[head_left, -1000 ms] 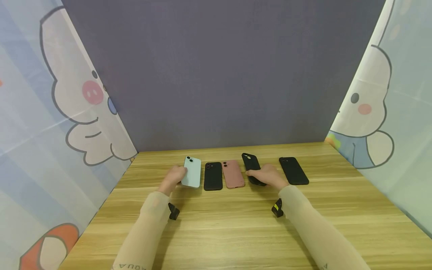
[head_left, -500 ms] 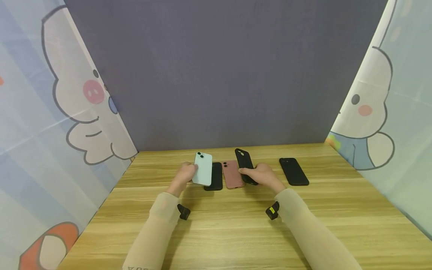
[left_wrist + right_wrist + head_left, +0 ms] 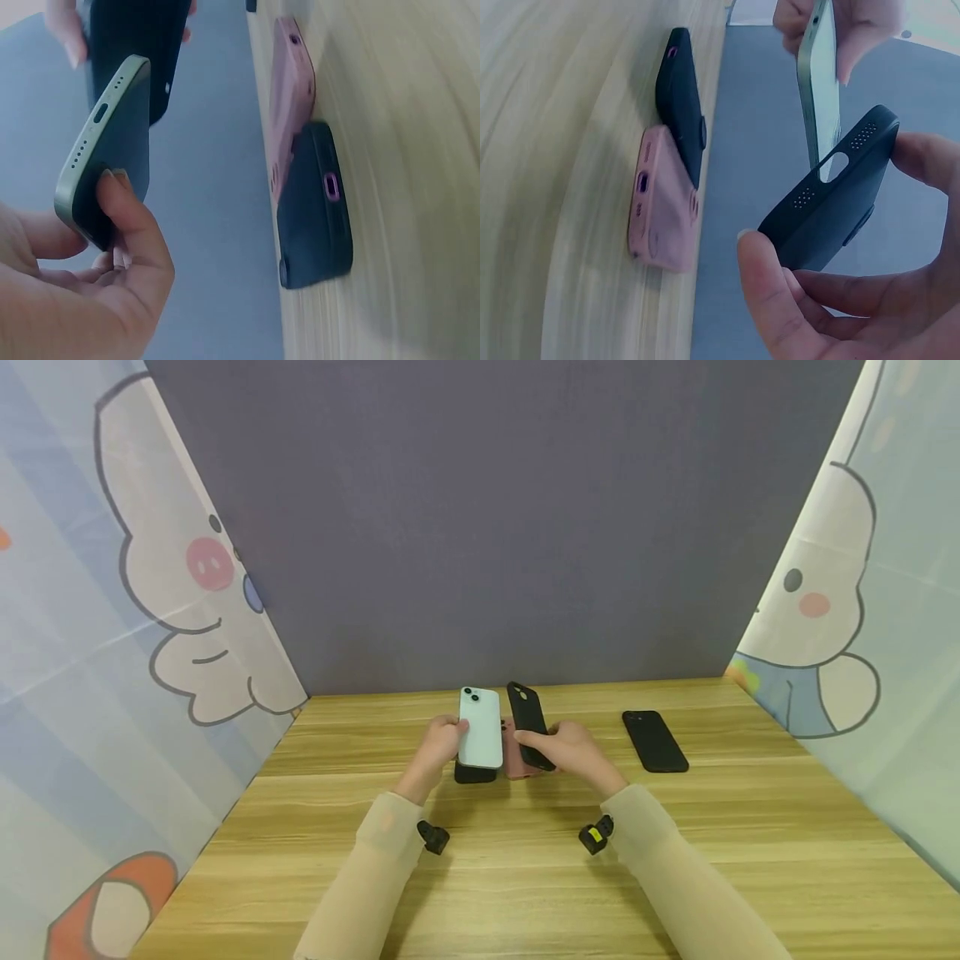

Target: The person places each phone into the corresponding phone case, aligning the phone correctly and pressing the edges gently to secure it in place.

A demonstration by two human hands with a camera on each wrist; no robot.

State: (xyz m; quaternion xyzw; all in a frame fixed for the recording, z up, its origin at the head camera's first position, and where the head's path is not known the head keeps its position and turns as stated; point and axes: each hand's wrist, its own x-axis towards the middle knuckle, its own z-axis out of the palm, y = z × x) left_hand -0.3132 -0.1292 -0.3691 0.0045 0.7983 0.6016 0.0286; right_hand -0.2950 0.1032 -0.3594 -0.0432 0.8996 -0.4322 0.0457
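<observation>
My left hand [image 3: 441, 743] grips a pale mint phone [image 3: 482, 737] by its left edge, back and two lenses turned up, raised above the table. My right hand [image 3: 573, 748] pinches a black phone case [image 3: 529, 720] by its sides, tilted, close to the right of the mint phone but apart from it. The right wrist view shows the case's port slot and speaker holes [image 3: 804, 198]. Below them lie a pink phone [image 3: 664, 206] and a black-cased phone [image 3: 315, 210] with a pink-rimmed port, side by side and partly hidden in the head view.
Another black phone or case [image 3: 655, 742] lies farther right on the wooden table [image 3: 487, 902]. A grey panel [image 3: 487, 527] stands behind the table. Cartoon-printed curtains [image 3: 795, 568] hang at both sides. Both wrists carry small black cameras [image 3: 433, 837].
My left hand has lifted the mint phone and carried it right, over the black-cased phone. My right hand has brought the black case left, over the pink phone. The two are now near each other.
</observation>
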